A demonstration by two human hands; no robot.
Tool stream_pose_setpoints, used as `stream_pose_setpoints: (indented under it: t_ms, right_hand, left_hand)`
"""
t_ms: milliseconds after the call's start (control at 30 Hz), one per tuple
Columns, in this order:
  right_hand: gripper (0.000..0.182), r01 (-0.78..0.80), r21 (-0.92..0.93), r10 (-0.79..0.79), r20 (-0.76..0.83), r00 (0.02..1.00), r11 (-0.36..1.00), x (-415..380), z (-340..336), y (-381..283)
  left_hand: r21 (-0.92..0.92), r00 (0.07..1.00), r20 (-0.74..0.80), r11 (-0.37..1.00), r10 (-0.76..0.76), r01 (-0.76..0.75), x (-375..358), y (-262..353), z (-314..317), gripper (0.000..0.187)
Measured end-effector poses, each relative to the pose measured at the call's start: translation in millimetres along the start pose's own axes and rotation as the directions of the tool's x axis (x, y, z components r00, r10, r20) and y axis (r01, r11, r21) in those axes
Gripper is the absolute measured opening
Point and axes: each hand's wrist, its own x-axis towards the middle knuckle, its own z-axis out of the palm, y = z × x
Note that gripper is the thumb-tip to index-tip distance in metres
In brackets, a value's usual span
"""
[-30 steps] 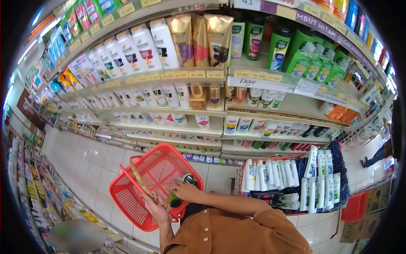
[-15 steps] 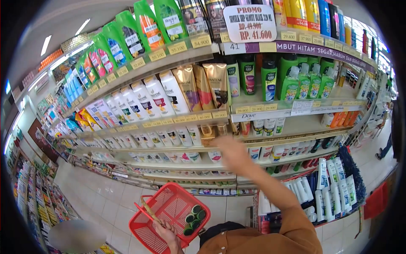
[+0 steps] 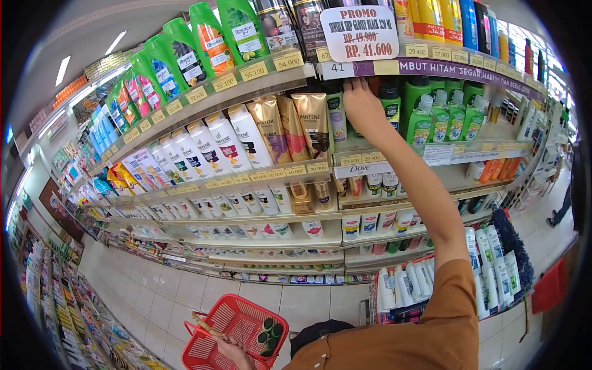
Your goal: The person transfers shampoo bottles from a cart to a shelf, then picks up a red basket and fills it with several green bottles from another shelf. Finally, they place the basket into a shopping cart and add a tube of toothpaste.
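My right hand (image 3: 362,106) reaches up to the middle shelf, its fingers closed over the capped top of a green shampoo bottle (image 3: 357,134). Most of that bottle is hidden behind the hand. Beside it stand a green bottle with a black cap (image 3: 390,103) on the right and a pale-labelled bottle (image 3: 337,116) on the left. Low in view, my left hand (image 3: 229,349) is wrapped around the handle of a red shopping basket (image 3: 216,308). Several dark green bottles (image 3: 269,337) lie inside the basket at its right end.
A shelf lip with a price strip (image 3: 413,66) and a promo sign (image 3: 359,34) hangs just above my right hand. White and gold bottles (image 3: 237,139) line the left shelf. A bin of white bottles (image 3: 404,283) stands lower right. Tiled floor (image 3: 302,302) runs below.
My right hand has risen from in front of the lower shelf to the green bottle on the middle shelf. The basket and left hand sit slightly lower and further left in view.
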Motion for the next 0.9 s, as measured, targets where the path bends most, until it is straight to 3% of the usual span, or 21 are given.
stream_pose_setpoints:
  t_ms: [100, 233, 500, 600, 700, 900]
  right_hand:
    - [0.035, -0.07, 0.0, 0.07, 0.017, 0.997, 0.998, 10, 18, -1]
    - [0.037, -0.007, -0.161, 0.006, -0.004, 1.0, 0.987, 12, 41, 4]
    - [0.033, 0.067, -0.142, -0.045, 0.152, 0.987, 0.988, 14, 12, 5]
    - [0.023, 0.068, -0.161, -0.069, -0.003, 0.998, 0.985, 11, 14, 10]
    - [0.022, 0.056, -0.053, -0.041, 0.248, 0.968, 0.997, 11, -9, 7]
    - [0.027, 0.181, -0.018, -0.174, 0.2, 0.964, 0.983, 1, -45, 2]
  left_hand:
    - [-0.018, 0.999, -0.034, 1.0, 0.006, -0.006, -4, 1, -6, 0.042]
    - [-0.004, 0.997, -0.08, 1.0, -0.004, 0.003, -14, 8, -7, 0.042]
    - [0.001, 0.996, -0.085, 1.0, -0.031, 0.031, -15, 5, -4, 0.041]
    - [0.004, 0.997, -0.063, 0.999, -0.037, 0.037, -15, 3, 0, 0.041]
    - [0.017, 0.997, -0.066, 0.999, -0.035, 0.036, -16, 2, 6, 0.041]
    - [0.03, 0.998, -0.031, 0.998, -0.06, 0.061, -11, 0, 5, 0.042]
